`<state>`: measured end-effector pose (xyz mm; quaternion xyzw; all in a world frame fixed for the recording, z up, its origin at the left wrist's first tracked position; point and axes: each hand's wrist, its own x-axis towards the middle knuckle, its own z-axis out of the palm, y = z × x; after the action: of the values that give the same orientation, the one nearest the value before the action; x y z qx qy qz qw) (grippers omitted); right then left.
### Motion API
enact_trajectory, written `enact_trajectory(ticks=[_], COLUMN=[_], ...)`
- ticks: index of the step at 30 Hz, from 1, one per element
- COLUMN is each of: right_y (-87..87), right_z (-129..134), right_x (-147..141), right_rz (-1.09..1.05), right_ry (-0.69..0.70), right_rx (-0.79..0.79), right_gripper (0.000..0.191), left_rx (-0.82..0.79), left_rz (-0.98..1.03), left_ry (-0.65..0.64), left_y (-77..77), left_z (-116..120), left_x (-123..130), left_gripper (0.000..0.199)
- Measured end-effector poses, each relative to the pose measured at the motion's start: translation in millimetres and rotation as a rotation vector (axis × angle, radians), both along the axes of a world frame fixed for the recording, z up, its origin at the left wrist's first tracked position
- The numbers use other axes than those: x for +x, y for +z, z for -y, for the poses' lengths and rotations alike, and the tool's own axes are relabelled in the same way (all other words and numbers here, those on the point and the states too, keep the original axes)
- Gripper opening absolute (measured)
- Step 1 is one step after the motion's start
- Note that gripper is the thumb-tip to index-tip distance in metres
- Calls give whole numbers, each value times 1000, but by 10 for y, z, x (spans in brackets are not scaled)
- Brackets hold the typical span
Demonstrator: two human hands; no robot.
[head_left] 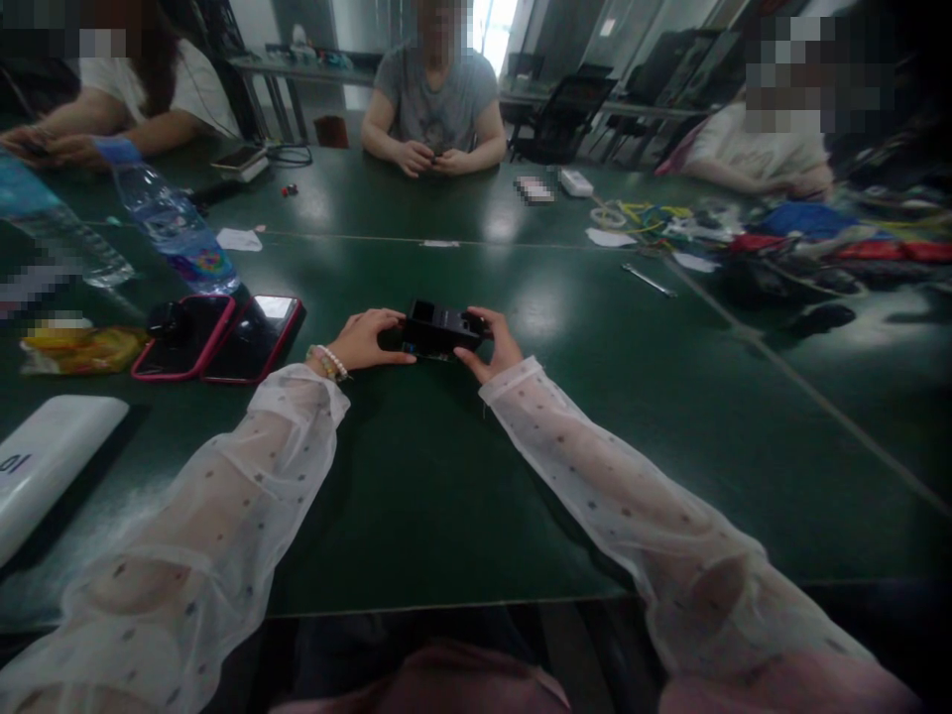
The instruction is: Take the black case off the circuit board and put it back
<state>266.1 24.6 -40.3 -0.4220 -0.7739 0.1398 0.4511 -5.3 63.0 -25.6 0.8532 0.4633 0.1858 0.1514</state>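
Note:
Between my two hands is a small black box-shaped device [443, 325] with a square recess in its top left part. Along its lower edge shows a thin strip with small coloured parts, too small to make out. My left hand [364, 339] closes on its left end, thumb in front and fingers behind. At the right end my right hand [492, 345] grips it the same way, its thumb on the near lower corner. The device is at or just above the green table [416, 476]; I cannot tell whether it touches.
Left are two red-cased phones [253, 342], a yellow packet [81, 349], a white power bank [56, 466] and a water bottle [175, 223]. A wrench [647, 280] and tangled cables [644, 213] lie right. Several people sit around the table, one person [435, 109] opposite.

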Motion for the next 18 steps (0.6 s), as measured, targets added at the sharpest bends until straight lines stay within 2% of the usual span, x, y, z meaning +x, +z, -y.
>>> enact_trajectory(ticks=[5, 9, 18], right_y=[23, 51, 21], right_z=[18, 26, 3], right_x=[-21, -20, -7], right_rz=[113, 126, 208], right_ry=[13, 33, 30], right_rx=[57, 107, 81], right_gripper=[60, 67, 66], left_rx=[-2, 8, -5], left_rz=[-9, -7, -18], left_ry=[-1, -5, -6], left_y=[-7, -15, -4], left_z=[-14, -17, -17], left_x=[-2, -5, 1], left_gripper=[70, 72, 69])
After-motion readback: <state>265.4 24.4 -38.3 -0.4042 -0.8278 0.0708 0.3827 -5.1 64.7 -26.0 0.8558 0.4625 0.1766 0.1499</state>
